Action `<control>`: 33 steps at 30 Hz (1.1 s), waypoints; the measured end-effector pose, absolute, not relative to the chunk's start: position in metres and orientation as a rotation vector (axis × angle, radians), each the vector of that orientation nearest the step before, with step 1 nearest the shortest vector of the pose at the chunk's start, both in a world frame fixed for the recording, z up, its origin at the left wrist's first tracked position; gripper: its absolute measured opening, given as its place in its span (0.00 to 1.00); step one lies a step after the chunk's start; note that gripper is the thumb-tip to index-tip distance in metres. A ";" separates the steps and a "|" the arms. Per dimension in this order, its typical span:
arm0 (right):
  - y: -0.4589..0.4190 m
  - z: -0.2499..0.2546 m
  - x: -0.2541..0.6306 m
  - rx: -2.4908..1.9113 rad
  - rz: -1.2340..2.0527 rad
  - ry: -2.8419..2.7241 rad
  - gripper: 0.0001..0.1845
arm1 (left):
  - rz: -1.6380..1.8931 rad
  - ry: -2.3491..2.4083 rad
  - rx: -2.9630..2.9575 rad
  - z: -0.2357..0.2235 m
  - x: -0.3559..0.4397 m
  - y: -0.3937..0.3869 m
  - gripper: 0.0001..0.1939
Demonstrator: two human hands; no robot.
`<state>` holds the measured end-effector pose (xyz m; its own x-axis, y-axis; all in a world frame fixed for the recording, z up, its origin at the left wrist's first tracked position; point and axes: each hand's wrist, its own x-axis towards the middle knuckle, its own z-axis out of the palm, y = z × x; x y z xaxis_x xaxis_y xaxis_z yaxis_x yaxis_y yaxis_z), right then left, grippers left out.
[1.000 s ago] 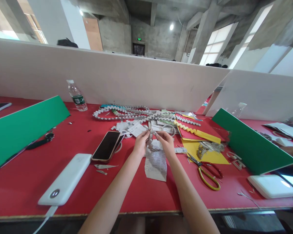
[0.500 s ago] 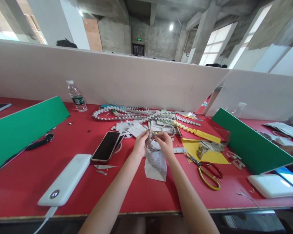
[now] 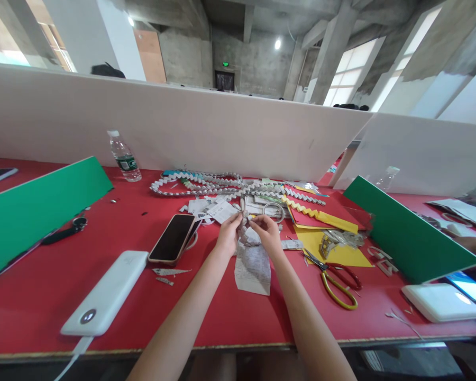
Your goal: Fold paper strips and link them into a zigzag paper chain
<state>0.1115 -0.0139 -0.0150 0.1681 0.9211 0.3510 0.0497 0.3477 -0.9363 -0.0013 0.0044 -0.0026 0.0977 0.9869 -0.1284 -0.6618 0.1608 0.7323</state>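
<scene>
Between my hands is a folded paper chain, grey-white like printed newsprint. My left hand is closed on its left side, with the fingers pinched together. My right hand pinches the chain's upper right part; the exact fold between the fingertips is too small to make out. Below them a printed paper sheet lies flat on the red table. Behind the hands, long zigzag paper chains lie in loops, and a yellow folded chain stretches to the right.
Scissors lie right of my forearm on the red table. At left are a phone, a white power bank and a water bottle. Green boards stand at both sides; a white partition runs behind.
My right fingertips have shifted very slightly at the paper chain. Both hands keep their hold, and the things on the table stay where they were.
</scene>
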 end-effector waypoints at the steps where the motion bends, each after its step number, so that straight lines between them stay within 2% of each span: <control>1: -0.014 -0.015 0.111 -1.025 0.819 -1.222 0.10 | 1.324 0.704 0.581 -0.002 -0.001 0.004 0.05; 5: -0.014 -0.014 0.112 -1.025 0.826 -1.209 0.14 | 1.325 0.703 0.591 0.000 -0.001 0.003 0.05; 11: -0.014 -0.014 0.113 -1.012 0.791 -1.205 0.10 | 1.368 0.710 0.691 -0.007 -0.001 0.005 0.08; 33: -0.015 -0.014 0.113 -0.996 0.818 -1.200 0.10 | 1.358 0.789 0.785 -0.009 -0.002 0.007 0.18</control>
